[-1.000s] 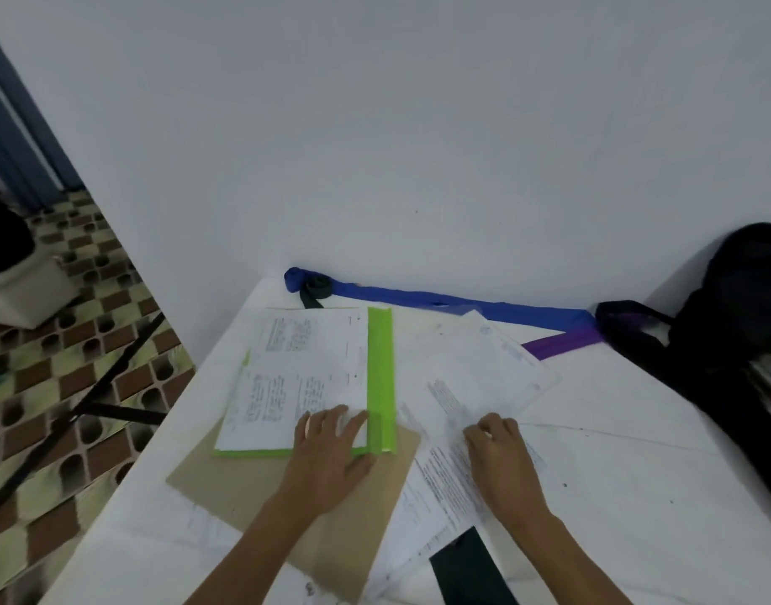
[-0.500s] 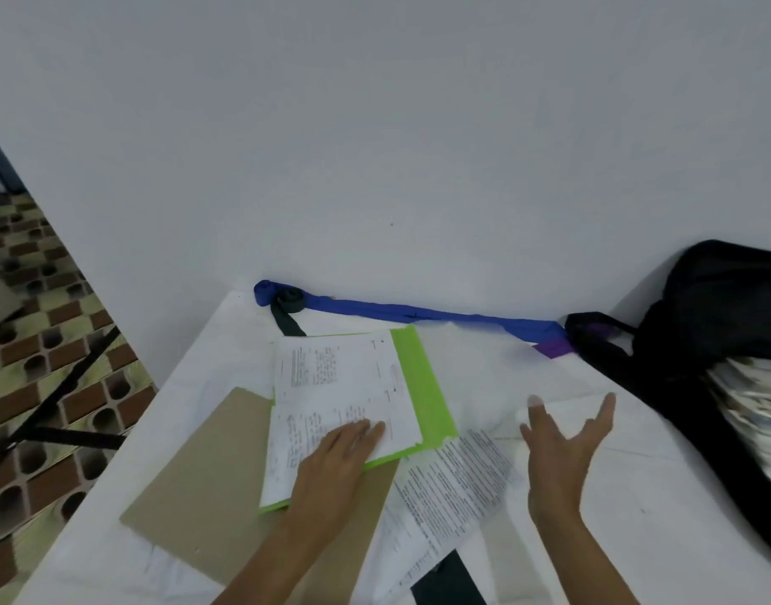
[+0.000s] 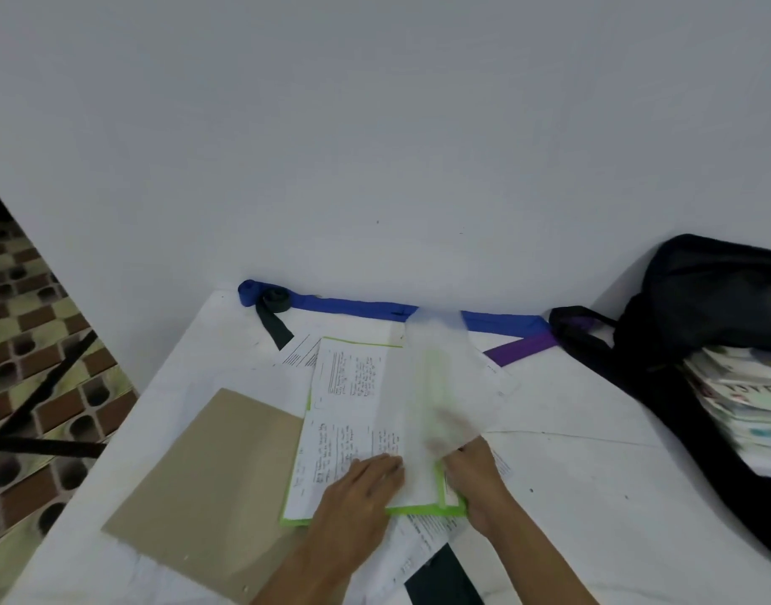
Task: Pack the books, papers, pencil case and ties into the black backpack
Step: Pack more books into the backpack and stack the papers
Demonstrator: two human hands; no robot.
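At the near edge of the green folder (image 3: 423,511), the left hand (image 3: 357,491) is laid flat, fingers straight, on the handwritten papers (image 3: 349,386) stacked on it. Over the folder's right side, a blurred white sheet (image 3: 440,386) is pinched by the right hand (image 3: 480,482). Beyond the folder, a blue tie (image 3: 344,306) and a purple tie (image 3: 523,348) are stretched out. Right of the folder, books (image 3: 746,399) are seen inside the black backpack (image 3: 702,290).

Head camera, close above table (image 3: 584,478), facing wall (image 3: 375,124).

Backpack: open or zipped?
Open. The backpack gapes at its mouth, and a stack of books shows inside.
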